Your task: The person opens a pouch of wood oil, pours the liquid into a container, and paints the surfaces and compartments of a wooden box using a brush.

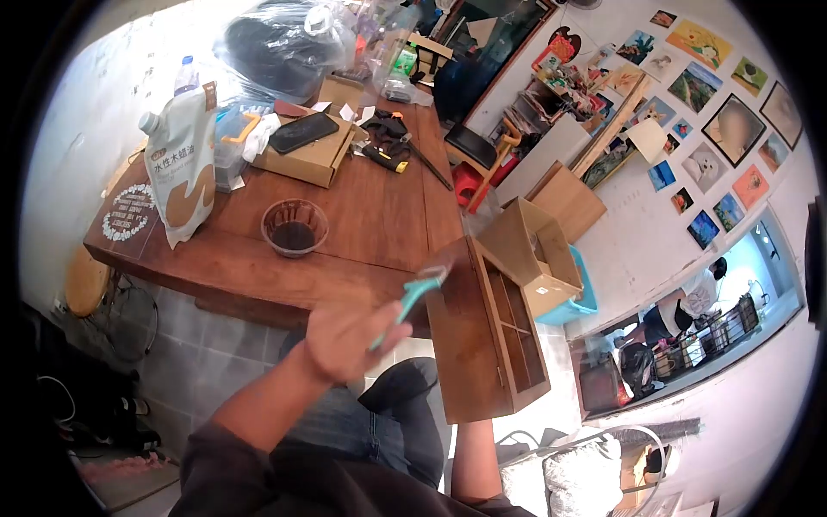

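My left hand (351,334), slightly blurred, is closed around the turquoise handle of a paintbrush (415,295). The bristles reach the upper part of a brown wooden cabinet's (469,353) side panel; whether they touch is unclear. Tilted at the table's front edge, the cabinet shows open compartments on its right side. Behind its lower end, my right forearm (476,461) comes up, and the right hand itself is hidden. A ribbed clear plastic bowl (295,228) with dark liquid stands on the wooden table (379,224). Left of it stands a spouted pouch (178,168) with Chinese lettering.
On the table are a cardboard box (319,159) with a black phone (303,132), a yellow-black tool (386,158) and a plastic-wrapped black object (280,52). Cardboard boxes (530,250) and a blue bin (586,289) stand right of the cabinet. A person (689,302) is beyond an opening.
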Motion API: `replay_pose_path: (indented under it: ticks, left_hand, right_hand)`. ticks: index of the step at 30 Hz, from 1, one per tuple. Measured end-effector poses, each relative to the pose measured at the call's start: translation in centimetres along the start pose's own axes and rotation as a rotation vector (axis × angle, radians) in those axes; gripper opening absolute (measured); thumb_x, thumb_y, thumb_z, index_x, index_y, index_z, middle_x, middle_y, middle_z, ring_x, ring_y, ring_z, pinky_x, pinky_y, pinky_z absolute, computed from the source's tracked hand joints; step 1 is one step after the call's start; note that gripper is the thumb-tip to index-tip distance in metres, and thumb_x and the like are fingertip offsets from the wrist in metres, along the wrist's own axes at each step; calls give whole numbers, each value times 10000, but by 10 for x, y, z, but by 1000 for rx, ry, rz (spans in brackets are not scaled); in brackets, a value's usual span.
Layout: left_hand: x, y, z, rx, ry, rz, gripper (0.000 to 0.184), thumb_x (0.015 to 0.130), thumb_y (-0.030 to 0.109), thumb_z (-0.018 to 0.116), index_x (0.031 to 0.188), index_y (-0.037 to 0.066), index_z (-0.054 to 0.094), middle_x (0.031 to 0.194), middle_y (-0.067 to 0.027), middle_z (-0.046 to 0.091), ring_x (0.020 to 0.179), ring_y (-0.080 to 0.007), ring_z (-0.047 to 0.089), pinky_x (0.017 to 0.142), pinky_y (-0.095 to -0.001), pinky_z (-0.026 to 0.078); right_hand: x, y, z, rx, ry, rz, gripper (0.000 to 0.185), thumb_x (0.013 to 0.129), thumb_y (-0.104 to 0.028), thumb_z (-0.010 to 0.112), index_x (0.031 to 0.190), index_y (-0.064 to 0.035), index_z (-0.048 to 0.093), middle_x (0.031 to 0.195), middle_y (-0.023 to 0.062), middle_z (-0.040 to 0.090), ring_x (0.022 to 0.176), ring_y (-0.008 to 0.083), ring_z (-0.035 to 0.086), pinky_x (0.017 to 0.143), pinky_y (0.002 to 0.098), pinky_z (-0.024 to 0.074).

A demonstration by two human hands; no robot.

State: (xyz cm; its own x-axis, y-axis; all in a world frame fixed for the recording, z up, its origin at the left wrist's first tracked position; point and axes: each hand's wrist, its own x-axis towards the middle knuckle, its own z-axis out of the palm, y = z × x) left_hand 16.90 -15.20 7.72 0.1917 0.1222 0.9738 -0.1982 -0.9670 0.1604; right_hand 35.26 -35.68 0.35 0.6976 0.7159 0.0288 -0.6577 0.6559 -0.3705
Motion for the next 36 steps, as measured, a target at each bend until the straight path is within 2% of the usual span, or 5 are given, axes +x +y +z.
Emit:
replay_pose_path:
  ticks: [14,22,29,33,36]
  left_hand:
    - [23,2,-5,-75,89,68,370,761,97,830,1048,-48,647,619,-29,544,474,-171,528,448,-296,430]
    - [38,42,-34,-507,-35,273,217,802,93,798,921,-39,674,606,-12,557,480,-141,544,410,-277,412]
    - [76,14,-10,-822,15,-578,136,935,132,680,890,5,698,621,-59,646,502,-105,614,448,-269,472]
    - [90,-10,2,-780,225,-523,138,915,134,711,884,1,691,590,-58,618,463,-129,585,429,-261,444]
    - [93,-9,5,-357,172,-53,159,872,132,753,865,-6,674,595,-39,592,462,-141,562,417,-256,417]
  right_hand:
    - [5,-8,9,-5,-33,-45,531,1000,-402,478,1414,-69,477,1469,143,481,1360,327,440,1112,482,391]
    - [-5,-21,9,21,-58,-114,521,1001,-389,485,1410,-66,480,1468,143,483,1359,325,441,1111,477,395]
    - [-7,-32,16,48,-112,-174,512,1001,-377,491,1406,-63,483,1466,143,484,1358,323,442,1109,473,398]
    - [-3,-36,23,63,-147,-203,507,1002,-370,495,1404,-61,484,1466,142,484,1358,322,443,1109,470,399]
    - [1,-37,26,71,-161,-217,503,1002,-365,497,1402,-60,485,1465,142,485,1357,321,443,1108,469,401]
